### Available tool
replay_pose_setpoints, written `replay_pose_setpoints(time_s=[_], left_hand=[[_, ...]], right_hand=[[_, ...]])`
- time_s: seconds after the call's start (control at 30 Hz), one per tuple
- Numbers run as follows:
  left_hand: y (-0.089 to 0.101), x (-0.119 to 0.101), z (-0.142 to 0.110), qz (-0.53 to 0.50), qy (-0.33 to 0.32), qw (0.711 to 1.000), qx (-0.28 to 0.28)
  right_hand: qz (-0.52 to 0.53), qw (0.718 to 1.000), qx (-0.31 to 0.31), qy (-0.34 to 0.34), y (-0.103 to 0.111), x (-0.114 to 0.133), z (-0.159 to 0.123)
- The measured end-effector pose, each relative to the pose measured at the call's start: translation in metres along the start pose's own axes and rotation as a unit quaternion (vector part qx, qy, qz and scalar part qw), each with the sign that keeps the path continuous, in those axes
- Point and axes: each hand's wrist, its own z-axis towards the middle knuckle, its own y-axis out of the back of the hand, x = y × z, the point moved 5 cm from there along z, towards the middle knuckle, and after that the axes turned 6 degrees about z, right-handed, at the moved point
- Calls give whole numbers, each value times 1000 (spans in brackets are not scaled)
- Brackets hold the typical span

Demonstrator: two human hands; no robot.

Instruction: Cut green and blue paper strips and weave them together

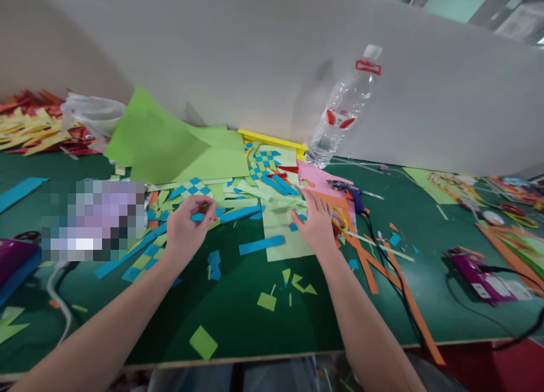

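My left hand [190, 222] is closed in a pinch above the paper scraps; whatever lies between its fingertips is too small to make out. Just beyond those fingertips lies a blue paper strip [240, 213]. My right hand [317, 221] is open, its fingers stretched over a pale green sheet [276, 258] scattered with cut pieces. Scissors with yellow handles [341, 217] lie partly hidden right beside it. Between the hands, a shorter blue strip [261, 245] rests on the sheet's edge. Woven blue and green checkered pieces [193, 188] are behind my left hand.
Large green sheets [182, 154] lean at the back. A clear bottle [340, 120] stands by a glue gun [351, 194] with a cord. Orange strips [399, 290] cross the right side near a purple box [478, 276]. A blurred-out object [97, 216] is at left.
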Motion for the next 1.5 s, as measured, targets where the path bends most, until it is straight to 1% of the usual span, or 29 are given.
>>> replay_pose_setpoints(time_s=[0.03, 0.07, 0.13, 0.2, 0.23, 0.3, 0.37, 0.43, 0.5, 0.57, 0.6, 0.63, 0.67, 0.73, 0.77, 0.83, 0.9, 0.97, 1.03, 1.1, 1.17, 1.23, 1.27, 1.3, 1.33, 1.37, 1.43, 1.47, 1.5], left_hand=[[-2, 0, -1, -3, -3, 1000, 10], [-4, 0, -2, -4, -5, 1000, 19], [-6, 0, -3, -3, -11, 1000, 24], [-7, -1, -3, -7, -14, 1000, 27], [-7, -1, -2, -10, -13, 999, 28], [-6, 0, -1, -15, -9, 999, 28], [-5, 1, -1, -22, -6, 999, 23], [-4, 1, -1, -27, -1, 999, 20], [-3, -3, -2, -41, 2, 999, 18], [0, -10, -4, -58, -1, 998, -5], [3, -14, -5, -70, -6, 997, -34], [7, -17, -7, -82, -11, 994, -71], [11, -20, -8, -93, -14, 989, -111], [18, -20, -9, -122, -6, 976, -180], [20, -18, -9, -143, 7, 969, -202], [21, -10, -6, -181, 44, 957, -222], [19, -2, -1, -179, 85, 960, -196], [17, 0, 4, -117, 93, 980, -134], [20, -2, 9, -32, 58, 993, -93], [28, -1, 14, 45, 22, 994, -94], [40, 10, 20, 53, 45, 985, -159], [51, 30, 23, -29, 127, 957, -257], [53, 42, 23, -78, 188, 934, -292], [51, 50, 23, -117, 229, 920, -297], [48, 53, 23, -146, 242, 913, -293], [44, 51, 23, -170, 234, 917, -274], [33, 39, 20, -196, 179, 941, -208], [28, 30, 17, -189, 152, 953, -184], [20, 21, 13, -173, 125, 968, -130]], right_hand=[[14, 1000, 11, 14, 3, 2, 0], [42, 997, 38, 43, 5, 6, 0], [102, 982, 127, 97, 6, 17, -3], [124, 960, 224, 117, 3, 24, -8], [131, 949, 260, 119, 1, 26, -10], [146, 935, 302, 119, -2, 30, -14], [173, 927, 310, 117, -3, 32, -15], [209, 926, 297, 101, -1, 33, -14], [247, 931, 261, 62, 3, 31, -10], [305, 932, 196, 10, 12, 26, -6], [348, 925, 153, -17, 17, 23, -4], [398, 911, 103, -42, 22, 19, -2], [450, 890, 49, -63, 27, 15, -1], [533, 839, -48, -100, 33, 5, 1], [556, 818, -86, -119, 34, -1, 1], [567, 795, -142, -163, 33, -11, 2], [555, 788, -176, -201, 30, -19, 2], [542, 789, -197, -213, 28, -23, 1], [537, 792, -204, -206, 27, -24, 0], [531, 800, -200, -193, 27, -22, 0], [523, 810, -193, -181, 27, -19, -1], [511, 822, -186, -168, 27, -17, -1], [503, 829, -185, -161, 27, -15, -2], [493, 836, -186, -152, 28, -14, -2], [481, 844, -187, -143, 29, -12, -2], [469, 852, -190, -135, 30, -11, -3], [450, 863, -195, -123, 32, -8, -4], [443, 867, -195, -118, 33, -7, -4], [438, 871, -193, -112, 33, -5, -5]])
